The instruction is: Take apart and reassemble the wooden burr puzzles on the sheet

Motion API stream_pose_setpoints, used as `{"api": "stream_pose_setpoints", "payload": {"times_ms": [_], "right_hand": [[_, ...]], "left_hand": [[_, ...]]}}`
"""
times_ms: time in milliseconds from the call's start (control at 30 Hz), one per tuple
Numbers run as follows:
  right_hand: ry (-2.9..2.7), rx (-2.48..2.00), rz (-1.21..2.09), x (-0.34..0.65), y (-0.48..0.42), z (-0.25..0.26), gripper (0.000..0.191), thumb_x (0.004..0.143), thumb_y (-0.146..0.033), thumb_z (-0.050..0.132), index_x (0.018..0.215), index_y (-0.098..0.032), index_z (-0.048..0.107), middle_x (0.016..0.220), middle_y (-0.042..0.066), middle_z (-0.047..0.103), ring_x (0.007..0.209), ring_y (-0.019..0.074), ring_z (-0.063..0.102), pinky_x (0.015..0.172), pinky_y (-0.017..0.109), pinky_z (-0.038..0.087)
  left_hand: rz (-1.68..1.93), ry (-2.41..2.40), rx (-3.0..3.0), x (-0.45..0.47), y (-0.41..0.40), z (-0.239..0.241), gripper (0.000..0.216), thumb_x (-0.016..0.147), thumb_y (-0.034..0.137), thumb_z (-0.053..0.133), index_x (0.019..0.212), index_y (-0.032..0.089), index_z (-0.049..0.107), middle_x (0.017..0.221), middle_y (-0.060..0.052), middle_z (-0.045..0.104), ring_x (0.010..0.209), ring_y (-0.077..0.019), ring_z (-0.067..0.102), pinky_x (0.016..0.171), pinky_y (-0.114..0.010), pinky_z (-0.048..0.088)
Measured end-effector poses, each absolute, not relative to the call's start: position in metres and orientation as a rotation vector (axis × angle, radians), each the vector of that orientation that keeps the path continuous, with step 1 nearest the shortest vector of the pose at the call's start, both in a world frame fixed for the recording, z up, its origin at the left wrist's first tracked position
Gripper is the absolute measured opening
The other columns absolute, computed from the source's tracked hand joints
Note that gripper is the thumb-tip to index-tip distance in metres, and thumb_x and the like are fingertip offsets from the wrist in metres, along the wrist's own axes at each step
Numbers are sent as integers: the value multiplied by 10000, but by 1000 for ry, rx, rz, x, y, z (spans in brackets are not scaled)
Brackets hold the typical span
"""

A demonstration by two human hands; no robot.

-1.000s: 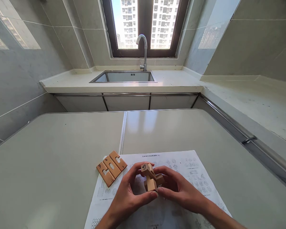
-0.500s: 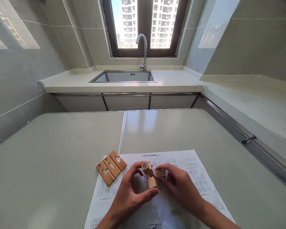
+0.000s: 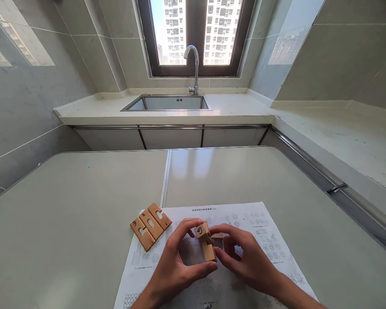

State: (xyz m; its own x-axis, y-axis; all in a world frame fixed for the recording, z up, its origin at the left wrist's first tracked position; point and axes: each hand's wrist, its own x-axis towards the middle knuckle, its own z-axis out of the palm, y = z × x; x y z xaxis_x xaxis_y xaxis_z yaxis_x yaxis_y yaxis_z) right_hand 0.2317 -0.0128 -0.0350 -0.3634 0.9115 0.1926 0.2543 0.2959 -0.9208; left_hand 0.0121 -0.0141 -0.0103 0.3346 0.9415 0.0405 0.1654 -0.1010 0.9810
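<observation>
Wooden puzzle pieces (image 3: pixel 208 251), joined at an angle, are held above a printed sheet (image 3: pixel 186 214). My left hand (image 3: pixel 180 262) is closed around them, fingers at the top and thumb at the lower end. One end face bears a handwritten mark. From the other side, my right hand (image 3: pixel 244 253) pinches a wooden piece (image 3: pixel 217 236) against the joined ones; its fingers partly hide the piece. To the left lie three flat notched wooden pieces (image 3: pixel 150 226), side by side, with handwritten marks, partly over the sheet's edge.
The pale table (image 3: pixel 67 214) has a seam (image 3: pixel 165 180) running away from me. Beyond it stand a counter (image 3: pixel 238 107) with a sink (image 3: pixel 172 103), a tap (image 3: pixel 196 73) and a window (image 3: pixel 194 34). A metal rail (image 3: pixel 309 159) runs along the right side.
The joined pieces have shifted slightly right and down with my left hand. My right fingers have spread a little, the thumb now lower, near the front of the pieces.
</observation>
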Motion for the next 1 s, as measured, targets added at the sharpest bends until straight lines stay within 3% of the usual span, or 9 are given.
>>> {"api": "stream_pose_setpoints", "payload": {"times_ms": [67,167,433,633,800,1000], "right_hand": [[-1765,-1082,1115,232,-12,-36,238,931,-236,684,1168,-261,677,689,-42,640,531,124,496,534,256,448],[-1692,-1073,1234,233,-11,-33,160,944,-280,702,1100,-253,676,629,-61,598,527,127,544,541,259,437],[-1378,-949,1619,238,-6,-25,268,924,-435,772,1078,-247,658,948,23,704,578,102,566,516,237,452],[-1407,-1248,1266,239,-2,-28,343,950,-525,710,1131,-237,660,979,44,723,621,127,548,624,287,486],[-1381,-1469,1131,237,1,-28,414,952,-593,657,1149,-229,663,911,42,737,573,140,503,532,277,426],[-1533,-1518,1006,237,1,-29,394,966,-593,622,1097,-226,683,898,56,764,603,178,614,531,293,473]], "left_hand": [[913,1002,1540,13,-14,-10,638,738,353,908,1309,351,623,1332,-33,632,1267,-309,571,1107,-435,424],[914,967,1526,14,-14,-9,646,718,322,916,1297,342,630,1313,-37,632,1257,-312,578,1104,-438,421],[906,1082,1534,9,-12,-6,535,773,353,831,1255,309,603,1246,-44,648,1136,-286,589,1038,-446,445],[974,1157,1850,8,-14,-5,578,688,301,868,1157,267,532,1126,-46,629,1005,-246,606,907,-380,494],[751,1054,2102,12,-21,-10,696,534,357,934,1066,260,496,936,15,646,691,-174,603,666,-308,476],[636,1163,2306,13,-18,-17,723,598,330,906,1175,278,473,1105,-26,713,872,-253,739,693,-325,541]]}}
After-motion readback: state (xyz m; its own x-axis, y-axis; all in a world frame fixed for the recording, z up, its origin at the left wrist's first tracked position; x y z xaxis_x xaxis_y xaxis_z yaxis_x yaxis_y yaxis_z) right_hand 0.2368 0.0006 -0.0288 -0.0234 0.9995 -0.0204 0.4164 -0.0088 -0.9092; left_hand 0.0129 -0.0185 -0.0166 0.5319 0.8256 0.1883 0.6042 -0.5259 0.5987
